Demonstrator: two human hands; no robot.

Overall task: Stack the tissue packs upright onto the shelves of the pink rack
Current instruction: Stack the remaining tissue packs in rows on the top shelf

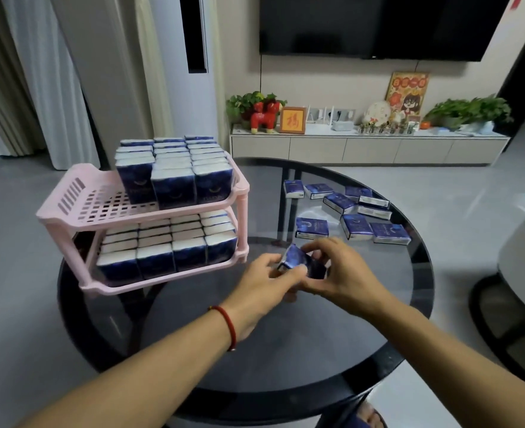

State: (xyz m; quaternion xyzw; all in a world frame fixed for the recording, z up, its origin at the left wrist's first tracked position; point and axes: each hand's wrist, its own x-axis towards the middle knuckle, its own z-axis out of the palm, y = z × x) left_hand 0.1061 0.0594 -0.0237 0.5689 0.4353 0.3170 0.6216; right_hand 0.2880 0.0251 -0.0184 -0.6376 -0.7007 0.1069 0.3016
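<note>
Both hands meet over the round glass table (378, 350). The left hand (266, 282) and the right hand (338, 270) together grip one tissue pack (301, 262), held tilted just right of the pink rack (79, 208). Nothing stands between the pack and the rack. Nine loose packs (357, 227) lie flat on the far right side of the table. The lower shelf is full of upright packs; the upper shelf has three rows on its right part and its left part is free. Behind are a TV cabinet (369, 148) and curtains (23, 72).
</note>
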